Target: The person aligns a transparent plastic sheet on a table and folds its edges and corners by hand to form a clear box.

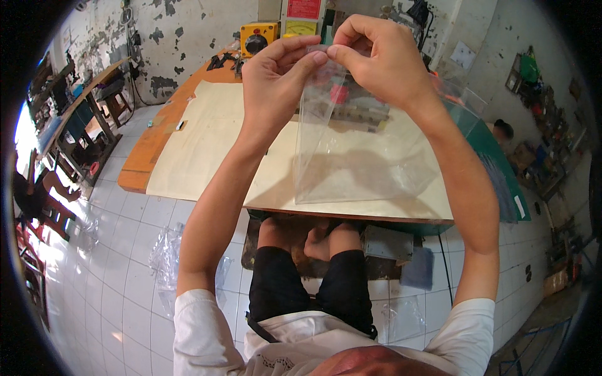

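A large see-through plastic piece, like a clear bag or folded sheet (364,178), hangs upright over the table with its lower edge at the cream sheet. Its top is up between my two hands. My left hand (276,84) pinches the plastic's upper edge between thumb and fingers. Close beside it, my right hand (392,66) grips the same edge, its thumb tip almost touching the left thumb. Through the plastic a grey metal machine part (359,116) and a red knob (339,94) show. Exactly how the plastic is folded at my fingertips cannot be made out.
A cream sheet (207,144) covers most of the wooden table (139,166). A yellow control box (258,39) with a black dial stands at the back. Clear plastic stock (461,97) lies at the right. Loose plastic bags (166,260) lie on the tiled floor.
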